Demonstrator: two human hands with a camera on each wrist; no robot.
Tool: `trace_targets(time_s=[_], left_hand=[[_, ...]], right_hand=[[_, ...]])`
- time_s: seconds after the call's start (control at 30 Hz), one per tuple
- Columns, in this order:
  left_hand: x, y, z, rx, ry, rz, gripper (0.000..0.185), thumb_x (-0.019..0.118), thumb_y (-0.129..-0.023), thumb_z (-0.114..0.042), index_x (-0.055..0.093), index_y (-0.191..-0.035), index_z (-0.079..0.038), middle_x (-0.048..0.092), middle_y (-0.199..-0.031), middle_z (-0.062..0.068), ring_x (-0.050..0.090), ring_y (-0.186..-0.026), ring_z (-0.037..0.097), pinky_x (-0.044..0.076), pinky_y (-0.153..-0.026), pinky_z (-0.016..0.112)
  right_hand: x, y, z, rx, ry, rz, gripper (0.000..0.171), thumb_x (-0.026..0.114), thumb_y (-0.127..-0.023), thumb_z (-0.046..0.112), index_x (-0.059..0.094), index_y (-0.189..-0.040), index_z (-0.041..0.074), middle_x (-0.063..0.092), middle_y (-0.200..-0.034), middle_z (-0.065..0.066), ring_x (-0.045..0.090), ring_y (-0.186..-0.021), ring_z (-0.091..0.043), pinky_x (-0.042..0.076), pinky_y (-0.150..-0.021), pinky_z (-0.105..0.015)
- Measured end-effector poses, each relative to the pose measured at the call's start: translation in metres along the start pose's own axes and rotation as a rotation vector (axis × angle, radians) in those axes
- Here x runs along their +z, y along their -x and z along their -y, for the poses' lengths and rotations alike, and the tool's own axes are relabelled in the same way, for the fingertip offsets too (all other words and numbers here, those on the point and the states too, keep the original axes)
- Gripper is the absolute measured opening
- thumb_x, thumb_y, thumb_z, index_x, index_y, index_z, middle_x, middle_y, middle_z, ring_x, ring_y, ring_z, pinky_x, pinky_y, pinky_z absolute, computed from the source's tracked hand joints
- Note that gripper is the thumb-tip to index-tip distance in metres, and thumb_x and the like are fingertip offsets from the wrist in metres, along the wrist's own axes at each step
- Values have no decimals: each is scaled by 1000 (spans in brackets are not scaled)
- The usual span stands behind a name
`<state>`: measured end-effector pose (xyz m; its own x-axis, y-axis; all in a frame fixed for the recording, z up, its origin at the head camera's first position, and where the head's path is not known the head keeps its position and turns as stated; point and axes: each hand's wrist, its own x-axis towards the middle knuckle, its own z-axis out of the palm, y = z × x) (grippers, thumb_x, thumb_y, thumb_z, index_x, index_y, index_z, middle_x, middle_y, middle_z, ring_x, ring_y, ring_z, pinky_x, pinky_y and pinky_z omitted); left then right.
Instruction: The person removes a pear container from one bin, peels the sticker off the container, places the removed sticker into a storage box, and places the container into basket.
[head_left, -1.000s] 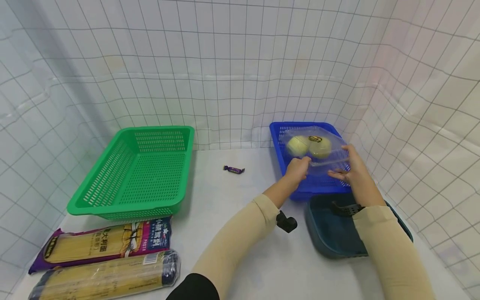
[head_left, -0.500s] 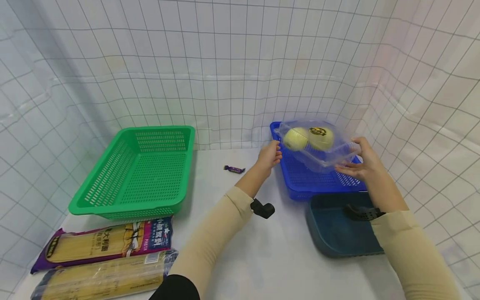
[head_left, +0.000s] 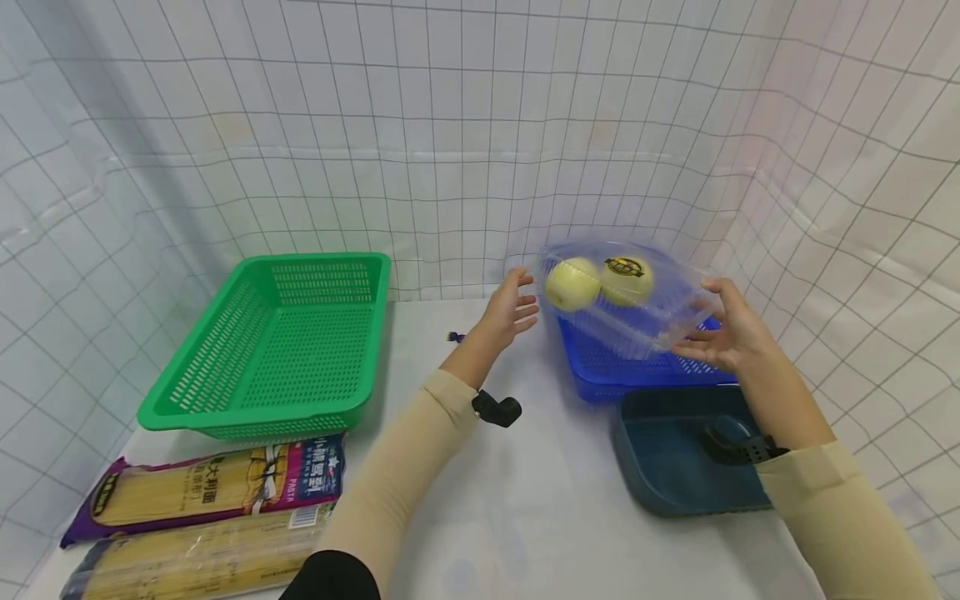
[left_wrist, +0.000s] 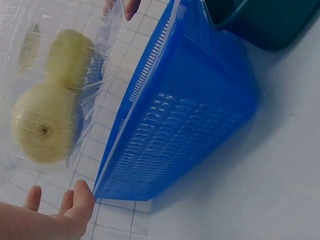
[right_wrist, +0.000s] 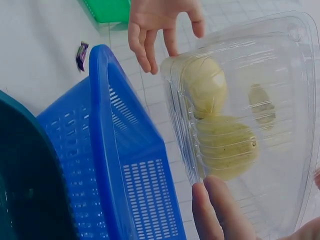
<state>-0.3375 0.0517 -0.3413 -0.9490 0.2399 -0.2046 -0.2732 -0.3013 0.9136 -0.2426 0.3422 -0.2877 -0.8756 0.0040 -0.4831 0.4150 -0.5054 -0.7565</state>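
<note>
A clear plastic clamshell box (head_left: 622,304) with two yellow-green fruits (head_left: 573,283) hangs tilted in the air above the blue basket (head_left: 645,375). My right hand (head_left: 712,321) grips the box at its right end, thumb on top and fingers underneath. My left hand (head_left: 517,304) is open with fingers spread just beside the box's left end; whether it touches the box is unclear. In the right wrist view the box (right_wrist: 250,125) fills the frame with my left hand's fingers (right_wrist: 150,40) at its corner. The left wrist view shows the fruits (left_wrist: 47,125) through the lid.
A dark teal bin (head_left: 660,475) stands in front of the blue basket. An empty green basket (head_left: 277,350) sits at the left, two spaghetti packs (head_left: 217,487) in front of it. A small wrapped candy (head_left: 454,337) lies behind my left wrist. Gridded walls enclose the table.
The box has risen out of the blue basket and moved left, held by the right hand alone. My left hand has let go, moved left and opened.
</note>
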Motion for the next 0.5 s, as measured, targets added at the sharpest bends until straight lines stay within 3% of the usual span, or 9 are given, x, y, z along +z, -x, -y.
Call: trace_targets(time_s=[0.13, 0.37, 0.5], left_hand=[[-10, 6, 1, 5, 74, 24, 59, 46, -98, -48, 44, -143, -10, 43, -138, 26, 45, -127, 43, 42, -101, 48], [-27, 24, 0, 17, 117, 95, 65, 49, -97, -49, 37, -148, -12, 45, -137, 23, 48, -124, 42, 45, -98, 50], [-36, 33, -2, 39, 110, 130, 65, 49, -96, -47, 37, -147, -8, 45, -137, 24, 49, -124, 43, 43, -99, 51]], right_hand=[[2, 3, -5, 14, -19, 62, 79, 61, -92, 45, 12, -152, 28, 29, -127, -20, 65, -86, -38, 50, -87, -52], [3, 7, -14, 12, -72, 158, 44, 59, -94, 40, 42, -126, 16, 34, -124, -24, 63, -94, -46, 51, -85, -51], [5, 8, -20, -2, -70, 181, 39, 59, -94, 39, 46, -121, 15, 34, -124, -23, 63, -94, -47, 52, -83, -52]])
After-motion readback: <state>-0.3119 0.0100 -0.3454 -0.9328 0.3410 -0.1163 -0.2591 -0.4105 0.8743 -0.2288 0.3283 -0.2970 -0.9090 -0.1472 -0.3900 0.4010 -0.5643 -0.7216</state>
